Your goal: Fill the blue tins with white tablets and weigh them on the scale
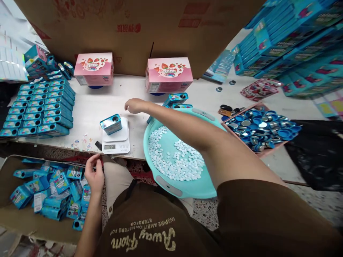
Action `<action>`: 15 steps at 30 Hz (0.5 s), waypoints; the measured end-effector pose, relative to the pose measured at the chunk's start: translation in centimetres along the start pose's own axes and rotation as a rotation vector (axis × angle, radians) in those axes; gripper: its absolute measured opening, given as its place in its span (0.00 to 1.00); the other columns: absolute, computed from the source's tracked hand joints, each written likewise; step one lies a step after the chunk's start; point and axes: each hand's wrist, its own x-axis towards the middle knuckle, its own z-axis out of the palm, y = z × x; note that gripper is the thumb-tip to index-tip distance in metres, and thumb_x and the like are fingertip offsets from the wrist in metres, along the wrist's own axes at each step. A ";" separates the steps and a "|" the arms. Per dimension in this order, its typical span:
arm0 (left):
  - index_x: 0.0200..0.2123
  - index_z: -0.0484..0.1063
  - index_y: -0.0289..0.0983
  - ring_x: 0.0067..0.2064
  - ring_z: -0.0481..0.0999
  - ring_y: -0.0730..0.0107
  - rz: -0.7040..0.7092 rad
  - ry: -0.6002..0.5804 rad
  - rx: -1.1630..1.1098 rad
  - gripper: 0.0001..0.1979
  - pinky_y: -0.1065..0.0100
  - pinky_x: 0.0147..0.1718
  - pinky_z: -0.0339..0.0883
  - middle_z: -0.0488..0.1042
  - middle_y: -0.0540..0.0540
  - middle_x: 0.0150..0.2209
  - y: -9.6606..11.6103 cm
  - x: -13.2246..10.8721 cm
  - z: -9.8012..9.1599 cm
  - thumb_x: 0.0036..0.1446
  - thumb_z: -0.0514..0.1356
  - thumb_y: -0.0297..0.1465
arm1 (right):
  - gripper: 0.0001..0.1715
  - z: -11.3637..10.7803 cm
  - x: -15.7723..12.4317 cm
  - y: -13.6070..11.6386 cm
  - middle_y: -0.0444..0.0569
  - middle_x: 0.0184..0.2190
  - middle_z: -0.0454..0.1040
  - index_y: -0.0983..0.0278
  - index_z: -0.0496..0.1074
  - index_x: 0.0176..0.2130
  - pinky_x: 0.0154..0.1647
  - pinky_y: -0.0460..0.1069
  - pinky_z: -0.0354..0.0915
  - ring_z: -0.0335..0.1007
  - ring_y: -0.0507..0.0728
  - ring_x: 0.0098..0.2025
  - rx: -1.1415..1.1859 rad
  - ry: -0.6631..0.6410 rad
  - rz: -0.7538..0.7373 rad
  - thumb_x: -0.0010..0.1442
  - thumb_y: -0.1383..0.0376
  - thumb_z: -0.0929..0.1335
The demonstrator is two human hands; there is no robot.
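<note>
A blue tin [111, 124] with a round hole in its top stands on the white digital scale [116, 144], whose lit display shows digits like 1550. My right hand [135, 106] hovers above the table to the upper right of the tin, its fingers curled in. Whatever those fingertips may hold is hidden. Under my right forearm lies a turquoise basin [177, 194] with many small white candies [184, 164]. Below the table's front edge, near the scale, my left hand [94, 175] is loosely curled, thumb apart, with nothing visible in it.
Stacked blue tins [40, 107] stand at left, above a carton [53, 232] of loose tins. Two pink strawberry boxes [93, 69] stand before a large cardboard box [134, 39]. At right are a tray of blue-and-silver lids [262, 125] and stacked blue boxes [289, 46].
</note>
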 end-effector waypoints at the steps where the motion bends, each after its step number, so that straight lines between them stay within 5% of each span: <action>1: 0.44 0.75 0.36 0.48 0.78 0.66 0.013 0.004 -0.001 0.13 0.63 0.53 0.70 0.78 0.42 0.45 0.1 0.0 0.1 0.60 0.60 0.36 | 0.16 -0.4 -0.9 0.1 0.42 0.15 0.68 0.61 0.72 0.16 0.45 0.48 0.65 0.72 0.55 0.33 -0.024 0.024 0.007 0.38 0.79 0.75; 6: 0.43 0.75 0.36 0.48 0.77 0.66 0.003 0.019 -0.051 0.12 0.64 0.52 0.69 0.78 0.41 0.44 -0.1 -1.8 -0.7 0.60 0.60 0.36 | 0.09 -2.8 -6.0 -0.6 0.49 0.30 0.79 0.62 0.79 0.27 0.52 0.54 0.64 0.74 0.61 0.43 -0.244 0.131 0.029 0.47 0.75 0.73; 11: 0.41 0.74 0.36 0.46 0.77 0.66 -0.035 0.018 -0.046 0.11 0.63 0.49 0.70 0.79 0.42 0.43 -1.0 -4.2 -2.0 0.59 0.60 0.36 | 0.17 -4.5 -12.0 -2.6 0.52 0.36 0.81 0.62 0.80 0.44 0.51 0.56 0.65 0.75 0.64 0.45 -0.389 0.185 0.015 0.58 0.72 0.66; 15: 0.41 0.74 0.36 0.46 0.77 0.65 -0.057 0.021 -0.046 0.11 0.63 0.49 0.70 0.79 0.42 0.42 -1.6 -5.3 -2.7 0.59 0.60 0.36 | 0.21 -5.1 -17.6 -3.1 0.53 0.43 0.81 0.62 0.78 0.47 0.47 0.56 0.67 0.75 0.64 0.46 -0.472 0.258 0.005 0.62 0.68 0.61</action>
